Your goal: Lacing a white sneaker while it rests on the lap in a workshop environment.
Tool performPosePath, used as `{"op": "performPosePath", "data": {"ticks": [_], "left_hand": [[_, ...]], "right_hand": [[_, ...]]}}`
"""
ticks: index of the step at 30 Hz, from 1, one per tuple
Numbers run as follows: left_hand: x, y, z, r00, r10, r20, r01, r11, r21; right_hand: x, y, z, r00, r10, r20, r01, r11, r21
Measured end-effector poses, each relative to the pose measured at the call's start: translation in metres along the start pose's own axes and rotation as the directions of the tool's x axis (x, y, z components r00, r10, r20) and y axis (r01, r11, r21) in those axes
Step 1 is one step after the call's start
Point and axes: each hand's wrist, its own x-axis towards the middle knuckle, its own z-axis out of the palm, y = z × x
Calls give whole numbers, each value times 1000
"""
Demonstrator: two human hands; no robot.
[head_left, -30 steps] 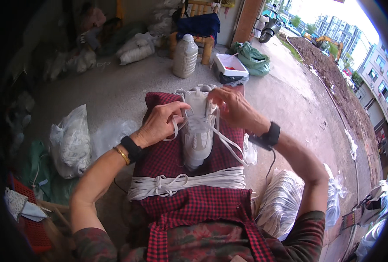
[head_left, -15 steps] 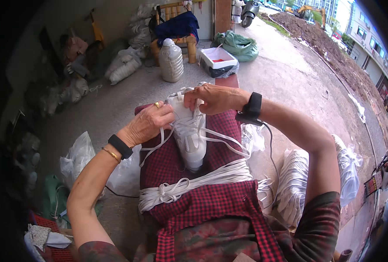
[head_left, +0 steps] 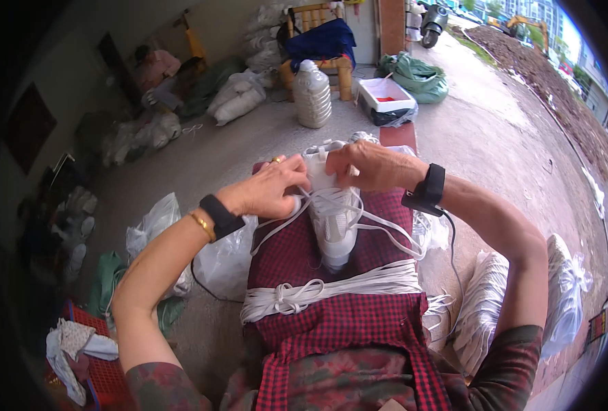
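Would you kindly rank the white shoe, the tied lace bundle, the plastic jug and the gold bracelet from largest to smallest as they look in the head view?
1. Tied lace bundle and white shoe: too alike to rank, the shoe being partly covered.
2. Plastic jug
3. Gold bracelet

Both hands (head_left: 270, 189) touch a white shoe (head_left: 335, 225) on a checked apron (head_left: 282, 243), a lace bundle (head_left: 362, 282) nearby.

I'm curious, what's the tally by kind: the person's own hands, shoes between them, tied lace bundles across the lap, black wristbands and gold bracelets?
Hands: 2
White shoe: 1
Tied lace bundle: 1
Black wristbands: 2
Gold bracelet: 1
Total: 7
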Motion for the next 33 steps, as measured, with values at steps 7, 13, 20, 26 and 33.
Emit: {"op": "performPosePath", "data": {"ticks": [7, 13, 20, 26, 33], "left_hand": [[19, 2, 15, 949, -309, -61, 313, 947, 76], [28, 1, 29, 917, -330, -225, 289, 937, -198], [39, 18, -7, 777, -485, -401, 44, 678, -734], [44, 21, 5, 803, -492, -337, 36, 605, -796], [40, 20, 5, 835, -474, -279, 11, 521, -853]], "right_hand": [[28, -10, 32, 962, -41, -271, 31, 999, -41], [18, -9, 30, 953, 84, -292, -41, 988, 151], [12, -26, 32, 967, 130, -219, -47, 935, 350], [6, -29, 30, 961, 215, -176, -143, 925, 352], [-8, -19, 22, 966, 176, -188, -47, 838, 544]]}}
